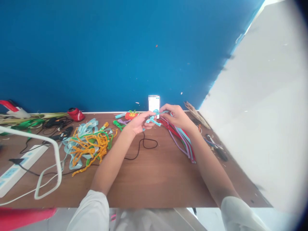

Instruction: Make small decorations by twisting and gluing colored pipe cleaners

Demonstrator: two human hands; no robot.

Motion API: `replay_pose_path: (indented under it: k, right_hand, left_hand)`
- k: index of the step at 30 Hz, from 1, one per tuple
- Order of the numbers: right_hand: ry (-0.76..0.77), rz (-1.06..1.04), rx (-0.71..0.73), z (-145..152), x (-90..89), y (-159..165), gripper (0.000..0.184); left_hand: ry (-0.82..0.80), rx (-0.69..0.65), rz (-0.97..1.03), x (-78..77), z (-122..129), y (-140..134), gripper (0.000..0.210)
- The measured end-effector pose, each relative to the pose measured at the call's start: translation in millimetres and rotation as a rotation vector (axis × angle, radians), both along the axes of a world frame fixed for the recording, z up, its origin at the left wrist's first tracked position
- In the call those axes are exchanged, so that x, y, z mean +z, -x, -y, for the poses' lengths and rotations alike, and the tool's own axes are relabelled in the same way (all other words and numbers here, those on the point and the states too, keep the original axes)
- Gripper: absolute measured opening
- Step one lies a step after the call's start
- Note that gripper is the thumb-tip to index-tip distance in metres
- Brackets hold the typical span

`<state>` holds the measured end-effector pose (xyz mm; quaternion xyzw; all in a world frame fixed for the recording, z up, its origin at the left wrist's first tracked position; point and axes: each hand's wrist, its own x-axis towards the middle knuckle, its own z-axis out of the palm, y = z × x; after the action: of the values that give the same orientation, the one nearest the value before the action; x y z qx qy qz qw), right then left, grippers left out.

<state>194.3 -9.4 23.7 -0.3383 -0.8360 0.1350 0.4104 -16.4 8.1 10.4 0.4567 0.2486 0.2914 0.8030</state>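
My left hand (141,123) is closed on a light blue fuzzy craft stem (154,121), bent into a small branching shape. Its short ends stick out past my fingers. To the right, my right hand (175,116) pinches a light blue strand (163,112) that runs across to the left hand. Behind the hands a lit phone (154,103) leans upright against the blue wall. Under my right wrist lies a bundle of red, purple and blue strips (181,138) on the table. A red and yellow cylinder (131,115) sits just beyond my left hand.
On the left is a heap of orange fuzzy stems (91,146) with pale blue ribbon (88,128). Farther left are a white power strip (21,168) and a white bent frame (57,160). A black cable (150,147) curls across the table (154,183). Tools (218,149) lie at right.
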Motion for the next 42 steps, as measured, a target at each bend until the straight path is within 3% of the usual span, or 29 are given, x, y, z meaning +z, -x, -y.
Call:
replay_pose_path:
  k: [7,11,14,21,24,31,35,38,42]
  right_hand:
    - [0.056,-0.006,0.059,0,-2.8,4,0.009]
    - [0.265,-0.18,0.151,2,-7.0,9,0.015]
    - [0.373,-0.273,0.194,1,-10.4,11,0.021]
    - [0.323,-0.285,0.017,-1,-14.2,18,0.02]
    - [0.362,-0.318,0.013,-1,-13.2,21,0.018]
    - [0.713,-0.434,0.01,-3,-9.7,22,0.021]
    - [0.916,-0.5,0.076,-3,-8.2,16,0.019]
    - [0.872,-0.515,0.198,-1,-4.3,13,0.02]
    - [0.559,-0.46,0.163,4,1.3,13,0.017]
  left_hand:
    - [-0.036,0.096,-0.039,-3.7,-3,-3,0.024]
    - [-0.175,0.256,-0.137,-3.8,-2,-4,0.026]
    - [-0.278,0.263,-0.156,-1.8,1,-5,0.026]
    - [-0.377,0.29,-0.178,0.9,6,-9,0.023]
    - [-0.408,0.324,-0.191,1.6,7,-11,0.024]
    - [-0.684,0.452,-0.291,-7.7,4,-16,0.02]
    - [-0.786,0.44,-0.305,-6.4,8,-19,0.019]
    - [-0.643,0.383,-0.256,2.3,15,-18,0.02]
    - [-0.391,0.351,-0.24,11.7,18,-12,0.022]
